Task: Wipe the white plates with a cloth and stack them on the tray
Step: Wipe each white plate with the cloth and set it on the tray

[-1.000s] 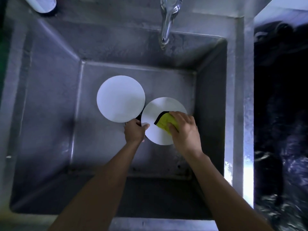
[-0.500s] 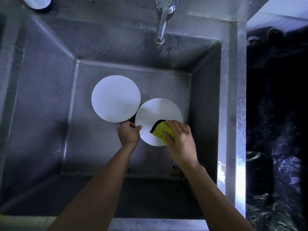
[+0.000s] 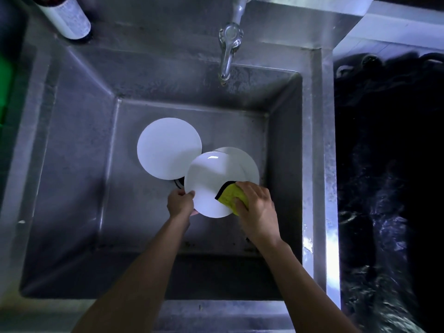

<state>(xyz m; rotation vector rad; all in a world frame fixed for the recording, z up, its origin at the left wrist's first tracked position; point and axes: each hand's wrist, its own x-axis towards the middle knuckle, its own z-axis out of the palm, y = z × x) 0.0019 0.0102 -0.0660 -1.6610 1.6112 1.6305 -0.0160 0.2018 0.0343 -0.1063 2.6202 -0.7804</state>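
Now wiping: left hand (image 3: 179, 203) gripping lifted white plate (image 3: 211, 183) at 9 o'clock, right hand (image 3: 255, 207) pressing yellow cloth (image 3: 229, 196) at 4 o'clock; next probably needing tray, unseen.

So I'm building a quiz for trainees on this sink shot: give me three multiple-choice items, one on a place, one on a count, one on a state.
1. Where does the yellow cloth sit?
A. On the lifted plate's near right edge
B. Draped over the faucet
C. On the sink's floor

2. How many white plates show?
A. One
B. Three
C. Five

3. What is the left hand doing?
A. Hanging idle
B. Turning the faucet
C. Gripping the lifted plate's rim

Key: 1 A, the right hand presses the cloth onto the lifted plate. 2 B, a second plate shows behind it and a third plate lies to the left in the sink. 3 C, its fingers curl round the left rim.
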